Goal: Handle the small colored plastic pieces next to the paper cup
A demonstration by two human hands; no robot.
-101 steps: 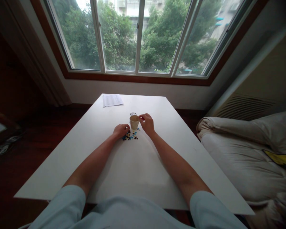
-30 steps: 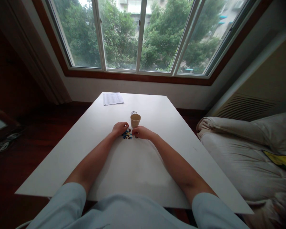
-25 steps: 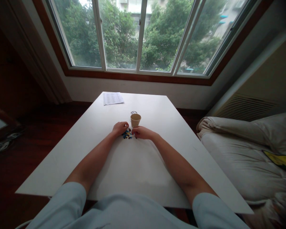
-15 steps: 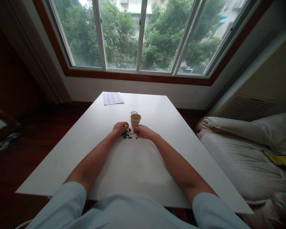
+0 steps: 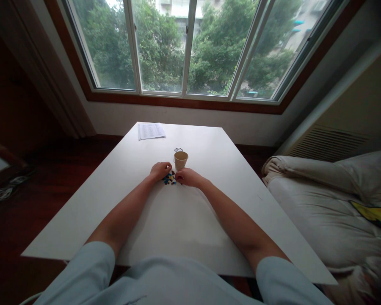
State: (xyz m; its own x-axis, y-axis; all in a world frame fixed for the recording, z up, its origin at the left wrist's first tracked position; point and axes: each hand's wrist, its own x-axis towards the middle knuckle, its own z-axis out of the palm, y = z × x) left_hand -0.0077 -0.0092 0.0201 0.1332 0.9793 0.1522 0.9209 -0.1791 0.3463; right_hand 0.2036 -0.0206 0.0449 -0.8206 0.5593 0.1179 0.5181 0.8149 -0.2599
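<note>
Small coloured pieces (image 5: 169, 179) in the head view lay on the table (image 5: 178, 224), at 7 o'clock from the cup (image 5: 180, 160); the left hand (image 5: 160, 170) sat at their 10 o'clock, the right hand (image 5: 186, 176) at 3 o'clock, the 2 apart, any grip too small to make out

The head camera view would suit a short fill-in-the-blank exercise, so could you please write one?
1. The cup stands with its open mouth facing ____.
2. The tabletop is coloured ____.
3. Directly in front of the cup, beside small coloured pieces, is the person's ____ hand.
4. Through the wide framed ____ beyond the table, green trees can be seen.

Missing words: upward; white; right; window.
</note>
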